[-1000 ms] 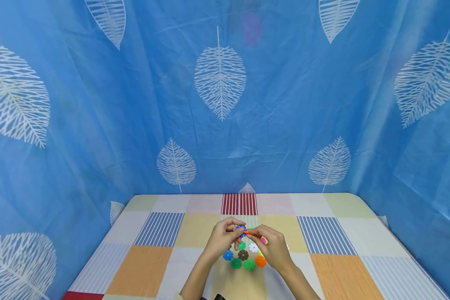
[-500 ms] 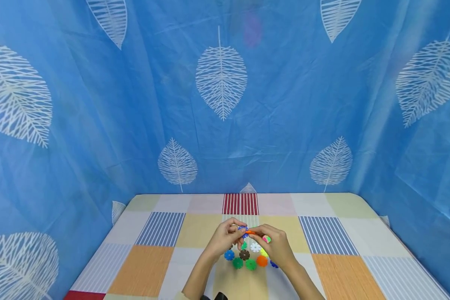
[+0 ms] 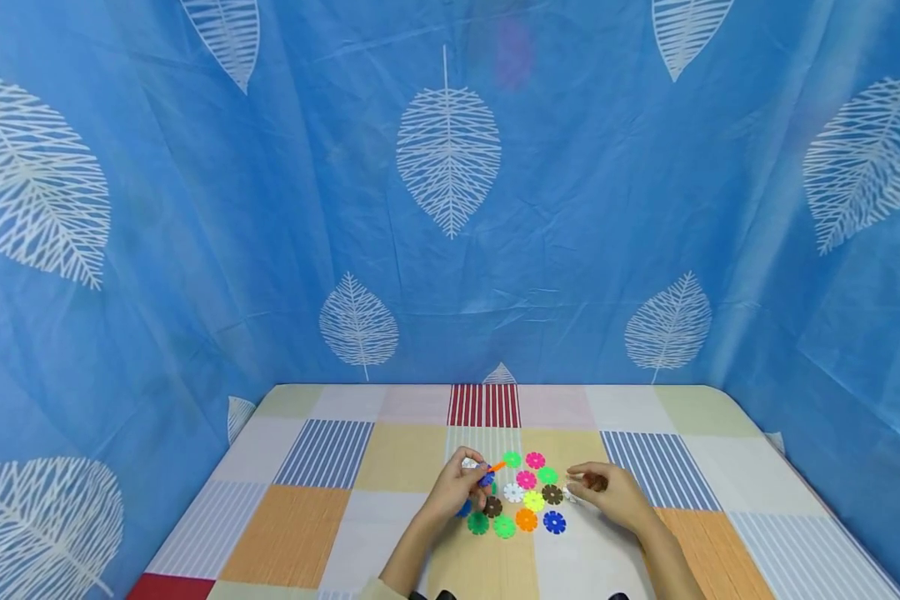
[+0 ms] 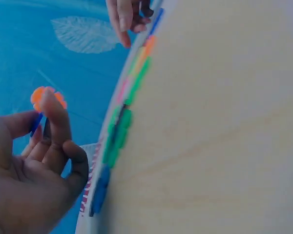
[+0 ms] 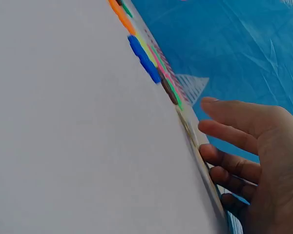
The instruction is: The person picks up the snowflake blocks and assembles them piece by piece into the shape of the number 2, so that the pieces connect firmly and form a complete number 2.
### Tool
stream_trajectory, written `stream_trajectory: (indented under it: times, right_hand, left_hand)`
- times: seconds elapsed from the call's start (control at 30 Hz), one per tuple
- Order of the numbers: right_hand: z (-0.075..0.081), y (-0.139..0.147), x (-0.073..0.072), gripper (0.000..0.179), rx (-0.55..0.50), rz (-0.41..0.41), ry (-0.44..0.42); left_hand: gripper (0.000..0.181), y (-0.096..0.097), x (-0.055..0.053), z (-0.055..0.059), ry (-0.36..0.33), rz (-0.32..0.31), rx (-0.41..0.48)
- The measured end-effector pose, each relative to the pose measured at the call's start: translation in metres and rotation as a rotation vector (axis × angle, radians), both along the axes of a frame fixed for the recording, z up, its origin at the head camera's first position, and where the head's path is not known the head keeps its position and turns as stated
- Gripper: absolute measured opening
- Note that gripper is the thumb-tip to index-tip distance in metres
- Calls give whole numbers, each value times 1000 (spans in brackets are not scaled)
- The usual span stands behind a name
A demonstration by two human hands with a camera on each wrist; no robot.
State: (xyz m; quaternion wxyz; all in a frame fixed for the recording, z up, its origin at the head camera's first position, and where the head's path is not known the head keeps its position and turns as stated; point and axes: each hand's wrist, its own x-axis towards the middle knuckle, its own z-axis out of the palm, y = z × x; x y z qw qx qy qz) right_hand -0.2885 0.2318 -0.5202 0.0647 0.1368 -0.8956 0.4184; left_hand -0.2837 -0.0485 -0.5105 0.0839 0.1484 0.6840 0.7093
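Observation:
My left hand [image 3: 450,493] pinches a dark blue notched plastic disc [image 3: 486,478] between thumb and forefinger. An orange notched disc [image 4: 39,96] is joined to it, standing edge-on in the head view. To the right, my right hand [image 3: 621,498] reaches low over the table with relaxed, slightly bent fingers. Nothing shows between its fingers [image 5: 229,134] in the right wrist view. Closest to its fingertips lie a white piece [image 3: 569,494], partly covered, and a brown disc [image 3: 552,494].
Several loose notched discs lie between the hands, among them a blue disc [image 3: 555,522], an orange disc [image 3: 527,520], a yellow disc [image 3: 533,500] and a pink disc [image 3: 536,460]. The table has a patchwork cloth [image 3: 412,458]. A blue leaf-print curtain [image 3: 555,292] stands around it.
My right hand has let go of the orange disc and moved right, uncovering more discs. The joined orange and blue discs stay in my left hand.

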Motion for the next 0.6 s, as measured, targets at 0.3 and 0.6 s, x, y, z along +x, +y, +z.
stream_trajectory:
  times: [0.3, 0.6]
  right_hand:
    - [-6, 8, -2, 28, 12, -3, -28]
    - [0, -35, 0, 21, -329, -200, -40]
  left_hand:
    - [31, -2, 0, -12, -12, -39, 21]
    - [25, -2, -2, -17, -43, -59, 16]
